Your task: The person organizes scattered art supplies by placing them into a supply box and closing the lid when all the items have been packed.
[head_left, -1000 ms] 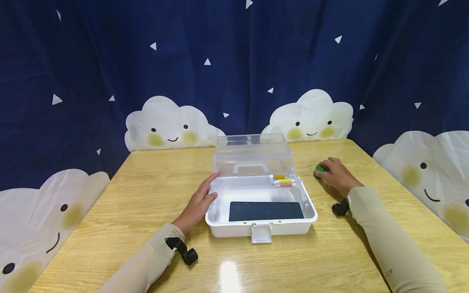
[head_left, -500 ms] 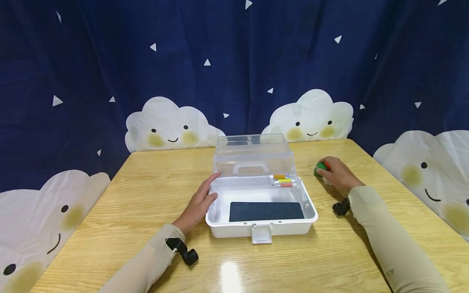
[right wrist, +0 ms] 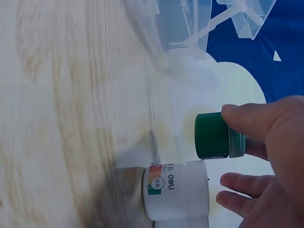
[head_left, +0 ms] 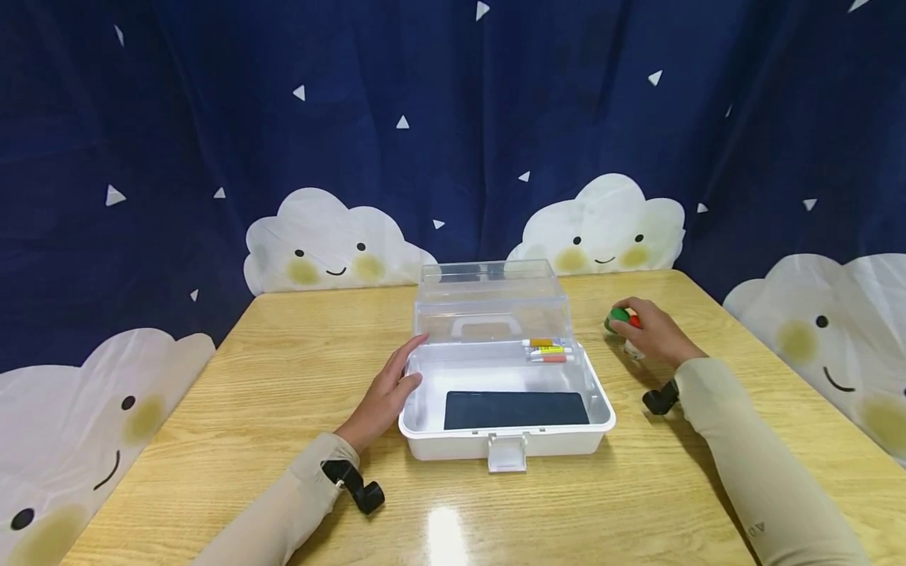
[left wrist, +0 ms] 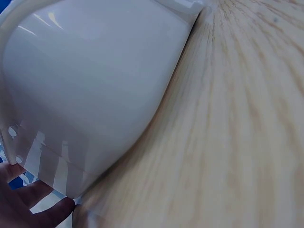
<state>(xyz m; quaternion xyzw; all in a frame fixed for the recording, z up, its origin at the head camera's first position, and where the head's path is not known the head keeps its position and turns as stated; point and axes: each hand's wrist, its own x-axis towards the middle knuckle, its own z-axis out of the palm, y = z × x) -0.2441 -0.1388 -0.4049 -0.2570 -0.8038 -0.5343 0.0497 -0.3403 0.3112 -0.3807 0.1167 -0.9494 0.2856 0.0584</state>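
My right hand (head_left: 657, 334) pinches a small green paint jar (right wrist: 212, 136) between thumb and fingers. In the right wrist view the jar is apart from the table, above a white jar (right wrist: 173, 192) lettered "deli". Something red (head_left: 635, 321) shows beside my right fingers in the head view, partly hidden by the hand. My left hand (head_left: 382, 397) touches the left end of a white plastic box (head_left: 506, 445) with spread fingers. The box's clear lid (head_left: 488, 303) stands raised at the back. My left fingers (left wrist: 52, 214) meet the box's end in the left wrist view.
Inside the box lie a dark flat rectangle (head_left: 517, 409) and three paint tubes or markers (head_left: 548, 350), orange, yellow and red, in the back right corner. A latch (head_left: 506, 454) hangs at the front. Behind the wooden table (head_left: 283, 346) hangs a dark blue curtain (head_left: 453, 118).
The right hand has raised the green jar slightly, uncovering the red thing and more of the white jar below. The left hand and the box have stayed in place.
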